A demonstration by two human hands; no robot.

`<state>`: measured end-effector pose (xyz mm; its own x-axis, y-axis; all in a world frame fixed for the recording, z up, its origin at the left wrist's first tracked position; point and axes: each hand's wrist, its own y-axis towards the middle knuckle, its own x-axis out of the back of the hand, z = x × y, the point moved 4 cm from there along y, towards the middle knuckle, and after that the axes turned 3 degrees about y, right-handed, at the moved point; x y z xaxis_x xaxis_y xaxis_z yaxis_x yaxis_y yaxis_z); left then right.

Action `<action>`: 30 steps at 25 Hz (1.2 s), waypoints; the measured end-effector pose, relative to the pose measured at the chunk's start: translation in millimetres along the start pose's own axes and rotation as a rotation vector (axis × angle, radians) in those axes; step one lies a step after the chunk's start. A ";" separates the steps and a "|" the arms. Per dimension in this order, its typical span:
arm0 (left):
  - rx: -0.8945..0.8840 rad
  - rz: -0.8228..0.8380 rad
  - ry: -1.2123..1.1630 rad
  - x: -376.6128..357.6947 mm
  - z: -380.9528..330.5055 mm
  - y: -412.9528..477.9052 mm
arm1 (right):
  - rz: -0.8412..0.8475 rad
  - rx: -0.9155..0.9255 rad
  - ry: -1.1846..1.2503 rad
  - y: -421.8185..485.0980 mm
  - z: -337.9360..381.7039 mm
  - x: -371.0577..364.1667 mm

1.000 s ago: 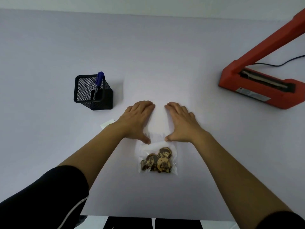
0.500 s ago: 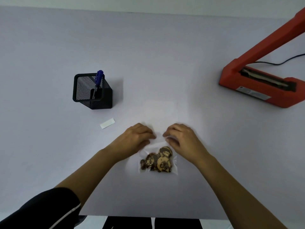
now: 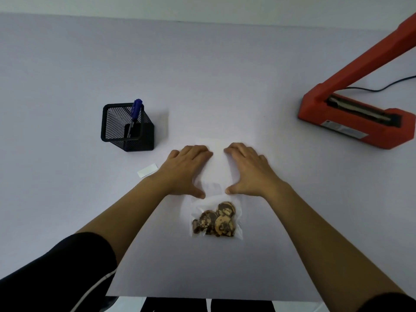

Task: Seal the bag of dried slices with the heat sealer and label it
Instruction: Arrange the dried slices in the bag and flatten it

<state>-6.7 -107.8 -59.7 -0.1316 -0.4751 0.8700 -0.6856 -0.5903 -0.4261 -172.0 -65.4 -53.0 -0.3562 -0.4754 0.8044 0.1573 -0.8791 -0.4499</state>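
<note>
No readable writing anywhere; the plate on the red heat sealer (image 3: 360, 122) is too blurred. Left hand (image 3: 186, 170) and right hand (image 3: 247, 170) lie flat, fingers spread, pressing the empty top of the clear bag (image 3: 216, 218) on the worktop (image 3: 67, 199). Dried slices (image 3: 215, 219) sit at its near end. Blank label (image 3: 147, 170) beside left wrist. Blue pen (image 3: 134, 117) in mesh holder (image 3: 126, 129). Sealer arm is raised, far right.
</note>
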 end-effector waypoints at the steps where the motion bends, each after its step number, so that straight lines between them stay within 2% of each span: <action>1: 0.014 0.013 0.019 0.8 0.4 2.2 | 0.018 -0.011 -0.008 3.1 0.5 1.0; 5: 0.045 0.033 0.061 4.0 1.3 8.8 | 0.048 -0.029 -0.026 11.1 1.6 1.8; 10: 0.072 -0.016 0.017 3.5 -1.6 -2.8 | -0.031 -0.010 0.018 -4.6 -0.2 -1.2; 13: 0.132 -0.093 -0.133 3.0 -8.4 -15.0 | -0.150 -0.115 0.125 -19.8 -1.7 -3.4; 16: 0.262 -0.117 -0.338 -3.2 -17.9 -23.2 | -0.175 -0.258 0.335 -25.9 2.5 -14.9; 22: 0.442 -0.115 -0.515 -16.3 -30.4 -26.9 | -0.291 -0.325 0.564 -27.5 6.0 -29.0; 30: 0.474 -0.084 -0.487 -18.2 -31.7 -28.7 | -0.296 -0.263 0.509 -33.6 5.5 -34.5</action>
<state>-7.3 -61.5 -55.5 0.3216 -0.5889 0.7414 -0.2771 -0.8073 -0.5211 -159.9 -19.7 -63.5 -0.7523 -0.0817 0.6538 -0.2224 -0.9025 -0.3688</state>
